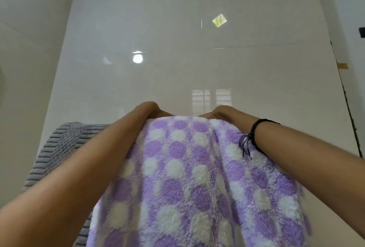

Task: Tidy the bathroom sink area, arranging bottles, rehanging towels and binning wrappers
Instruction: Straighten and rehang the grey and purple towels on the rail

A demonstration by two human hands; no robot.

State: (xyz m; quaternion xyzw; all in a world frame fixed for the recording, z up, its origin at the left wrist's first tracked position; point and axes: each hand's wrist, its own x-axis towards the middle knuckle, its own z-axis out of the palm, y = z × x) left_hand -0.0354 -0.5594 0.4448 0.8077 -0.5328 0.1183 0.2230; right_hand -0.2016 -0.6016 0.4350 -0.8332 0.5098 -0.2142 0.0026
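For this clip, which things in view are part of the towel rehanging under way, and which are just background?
In the job:
fluffy purple towel with white dots, held at its top edge
left hand
right hand
ribbed grey towel, hanging beside it

Just there:
glossy cream tiled wall
black thread bracelet on the right wrist

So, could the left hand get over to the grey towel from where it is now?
Probably yes. The grey towel hangs right beside the left hand, under that forearm, with nothing between them. But both hands, the right hand too, are at the top edge of the purple dotted towel, so it would have to let go.
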